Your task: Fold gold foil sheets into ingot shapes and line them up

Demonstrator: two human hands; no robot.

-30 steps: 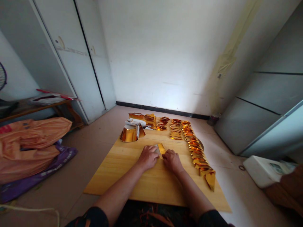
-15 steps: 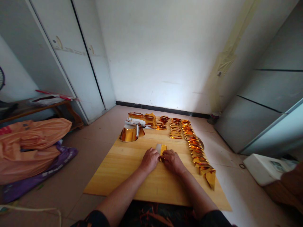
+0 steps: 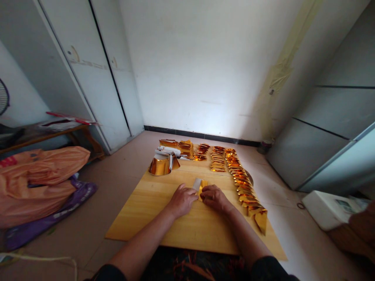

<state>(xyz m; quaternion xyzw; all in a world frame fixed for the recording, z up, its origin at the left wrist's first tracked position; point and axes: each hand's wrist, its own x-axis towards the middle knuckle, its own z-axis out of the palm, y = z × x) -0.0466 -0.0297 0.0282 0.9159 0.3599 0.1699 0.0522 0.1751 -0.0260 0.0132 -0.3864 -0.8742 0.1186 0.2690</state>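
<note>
A small sheet of gold foil paper, part gold and part pale grey, lies on the wooden board between my hands. My left hand presses bent fingers against its lower left edge. On the other side, my right hand has its fingertips closed on the gold part. The fingers partly cover the paper's lower end. Right of the hands runs a long overlapping row of folded gold paper pieces. A shorter row of folded pieces lies farther back.
The wooden board sits low over the tiled floor. At its back left stands a curved stack of gold paper. Orange and purple bags lie on the floor to the left. A white box is at the right.
My left hand has slid slightly left and down, with its fingers straighter. More of the gold part shows between the hands. My right hand has hardly moved.
</note>
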